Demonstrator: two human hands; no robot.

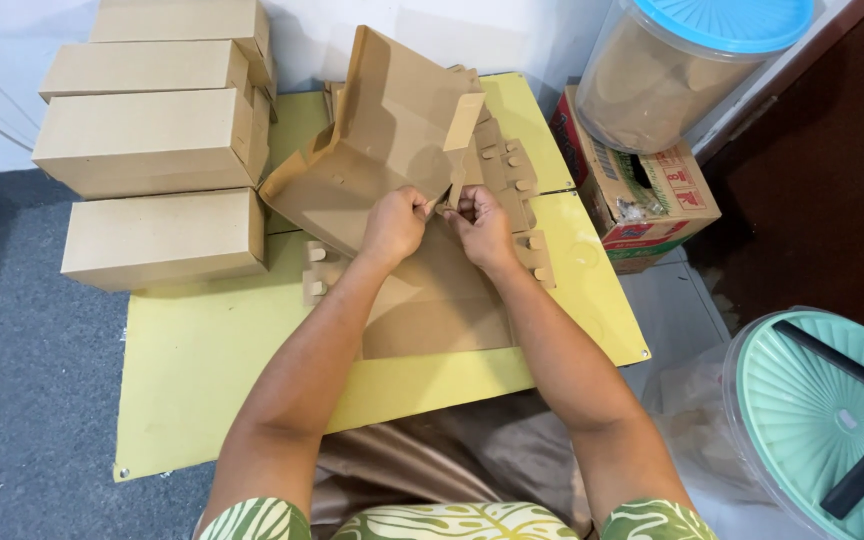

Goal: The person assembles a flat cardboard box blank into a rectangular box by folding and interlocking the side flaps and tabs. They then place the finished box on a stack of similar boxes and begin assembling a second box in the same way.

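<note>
One flat brown cardboard blank (382, 150), half folded upward, lies at the centre of the yellow board (202, 370). The left hand (392, 225) and right hand (482, 228) both pinch a narrow cardboard flap (462, 135) rising toward 12 o'clock. More flat blanks (432, 310) lie beneath. Four folded boxes (152, 140) stack at 10 o'clock. One blue-lidded jar (692, 70) sits on a printed carton (652, 200) at 2 o'clock; a green-lidded tub (822, 420) at 4 o'clock is cut off. The floor is grey carpet (22, 360).

The single head camera is looking steeply down from above the person's chest, facing forward over the forearms, sitting close above the yellow desk (202, 380), with floor showing at both sides
</note>
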